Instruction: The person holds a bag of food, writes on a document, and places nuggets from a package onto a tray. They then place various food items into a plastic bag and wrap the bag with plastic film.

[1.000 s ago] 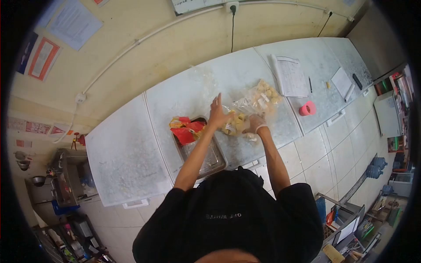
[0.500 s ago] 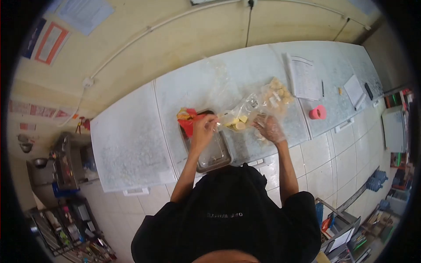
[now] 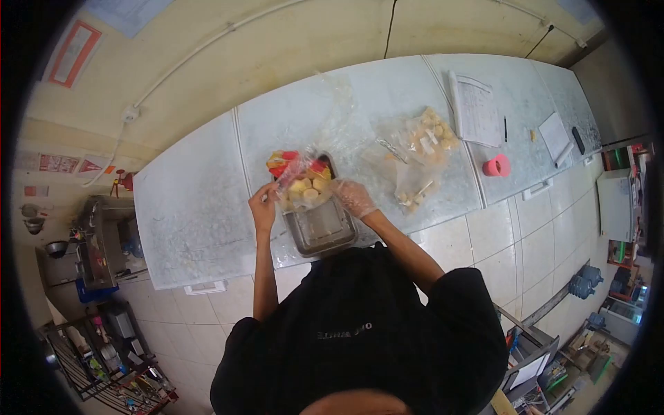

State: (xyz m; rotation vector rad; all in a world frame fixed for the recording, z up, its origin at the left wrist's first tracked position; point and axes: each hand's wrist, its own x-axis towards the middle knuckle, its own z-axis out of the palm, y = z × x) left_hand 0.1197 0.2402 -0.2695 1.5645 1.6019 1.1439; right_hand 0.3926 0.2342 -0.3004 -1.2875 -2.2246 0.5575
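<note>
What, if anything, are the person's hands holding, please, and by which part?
A clear plastic bag of pale yellow food pieces, over the metal tray: the bare left hand grips its left edge, the gloved right hand its right side.

A cream wall point(image 3: 290, 55) backs the long white counter point(image 3: 194, 228), with white tiles point(image 3: 512, 242) below.

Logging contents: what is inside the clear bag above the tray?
Pale yellow chunks sit in the clear bag, pinched by the left hand; the right hand touches it. Pieces deeper inside are covered.
</note>
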